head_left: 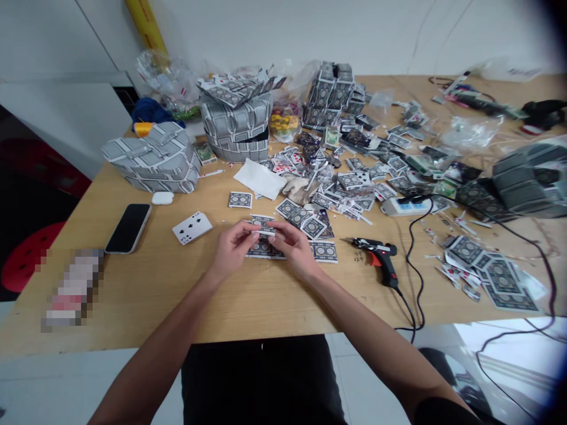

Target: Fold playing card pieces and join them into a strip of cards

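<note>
Here, our left hand (pixel 233 247) and right hand (pixel 296 247) pinch 1 card piece (pixel 266 234) between their fingers (pixel 287 229), over the card strip (pixel 325 252) on the near table (pixel 274 307); we judge it light, slick, easily creased, best held by its ends.

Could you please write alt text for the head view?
A person's left hand and right hand pinch a playing card over patterned cards on a wooden table. A hot-glue gun lies right, a smartphone left, grey baskets behind.
</note>
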### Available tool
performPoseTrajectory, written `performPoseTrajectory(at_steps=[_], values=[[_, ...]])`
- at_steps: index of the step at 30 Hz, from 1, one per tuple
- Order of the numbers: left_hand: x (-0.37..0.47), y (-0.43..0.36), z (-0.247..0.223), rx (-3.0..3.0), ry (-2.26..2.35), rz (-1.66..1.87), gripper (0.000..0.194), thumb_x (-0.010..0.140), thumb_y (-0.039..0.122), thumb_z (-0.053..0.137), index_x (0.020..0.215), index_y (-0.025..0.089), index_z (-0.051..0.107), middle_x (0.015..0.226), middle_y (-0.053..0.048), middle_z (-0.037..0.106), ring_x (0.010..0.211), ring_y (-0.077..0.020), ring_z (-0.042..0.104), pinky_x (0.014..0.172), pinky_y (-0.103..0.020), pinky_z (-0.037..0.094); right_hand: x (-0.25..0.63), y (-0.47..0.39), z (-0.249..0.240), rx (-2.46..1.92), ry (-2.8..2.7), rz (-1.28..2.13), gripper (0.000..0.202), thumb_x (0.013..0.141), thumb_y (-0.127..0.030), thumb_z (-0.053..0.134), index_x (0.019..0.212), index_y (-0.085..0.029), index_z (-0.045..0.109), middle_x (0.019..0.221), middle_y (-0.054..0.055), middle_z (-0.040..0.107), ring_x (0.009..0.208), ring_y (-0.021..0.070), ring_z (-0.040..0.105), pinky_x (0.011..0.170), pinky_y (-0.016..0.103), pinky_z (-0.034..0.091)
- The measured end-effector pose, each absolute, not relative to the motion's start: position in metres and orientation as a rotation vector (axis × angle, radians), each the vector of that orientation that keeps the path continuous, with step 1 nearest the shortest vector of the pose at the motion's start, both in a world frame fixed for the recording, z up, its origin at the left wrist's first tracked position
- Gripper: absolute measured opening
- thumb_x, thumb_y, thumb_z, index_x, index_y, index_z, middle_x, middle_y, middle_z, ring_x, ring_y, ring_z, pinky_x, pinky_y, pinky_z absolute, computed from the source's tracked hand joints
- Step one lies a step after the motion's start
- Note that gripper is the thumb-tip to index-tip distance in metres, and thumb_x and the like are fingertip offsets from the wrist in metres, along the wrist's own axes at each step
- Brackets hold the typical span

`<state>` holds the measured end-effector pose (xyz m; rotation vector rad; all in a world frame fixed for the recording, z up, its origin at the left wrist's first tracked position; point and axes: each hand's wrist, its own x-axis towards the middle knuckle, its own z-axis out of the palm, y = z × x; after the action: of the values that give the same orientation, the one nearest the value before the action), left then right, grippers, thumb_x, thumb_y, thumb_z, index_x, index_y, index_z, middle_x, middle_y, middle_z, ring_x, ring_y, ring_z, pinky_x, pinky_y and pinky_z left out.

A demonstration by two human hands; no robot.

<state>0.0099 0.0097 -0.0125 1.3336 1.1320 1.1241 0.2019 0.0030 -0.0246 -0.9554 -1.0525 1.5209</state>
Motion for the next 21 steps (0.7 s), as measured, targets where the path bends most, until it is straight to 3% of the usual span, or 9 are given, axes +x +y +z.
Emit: performPoseTrajectory(at_steps=[2,7,12,21], values=[[0.010,0.010,-0.012,1.331,1.130,1.129,0.027,0.090,0.044,0.080,0.101,0.020,0.077,0.093,-0.004,0.078,0.075,-0.0155,0.071,0.068,-0.027,0.060,0.202,0.003,-0.025,-0.953,-1.064,1.531,0.046,0.082,-0.051,0.091,0.122,-0.029,0.080,0.112,0.004,0.083,0.106,0.0256,0.076,0.111,0.051,0.056],[0.009,0.010,-0.015,1.390,1.135,1.099,0.027,0.092,0.043,0.077,0.105,0.020,0.079,0.095,-0.005,0.079,0.076,-0.0160,0.072,0.069,-0.027,0.060,0.200,0.003,-0.026,-0.893,-1.000,1.581,0.048,0.081,-0.051,0.093,0.121,-0.029,0.081,0.114,0.004,0.083,0.103,0.0239,0.077,0.110,0.051,0.059],[0.008,0.010,-0.022,1.471,1.140,1.075,0.027,0.095,0.043,0.075,0.110,0.021,0.080,0.110,-0.009,0.082,0.089,-0.0210,0.077,0.077,-0.031,0.063,0.199,0.005,-0.030,-0.890,-0.962,1.571,0.049,0.078,-0.051,0.095,0.119,-0.029,0.080,0.105,0.003,0.081,0.102,0.0240,0.077,0.109,0.051,0.061],[0.005,0.010,-0.023,1.517,1.117,1.057,0.026,0.096,0.042,0.074,0.112,0.022,0.080,0.115,-0.009,0.082,0.095,-0.0221,0.078,0.084,-0.032,0.064,0.200,0.005,-0.031,-0.871,-0.924,1.604,0.053,0.078,-0.044,0.096,0.125,-0.033,0.075,0.096,-0.001,0.076,0.096,0.0219,0.075,0.106,0.052,0.063]])
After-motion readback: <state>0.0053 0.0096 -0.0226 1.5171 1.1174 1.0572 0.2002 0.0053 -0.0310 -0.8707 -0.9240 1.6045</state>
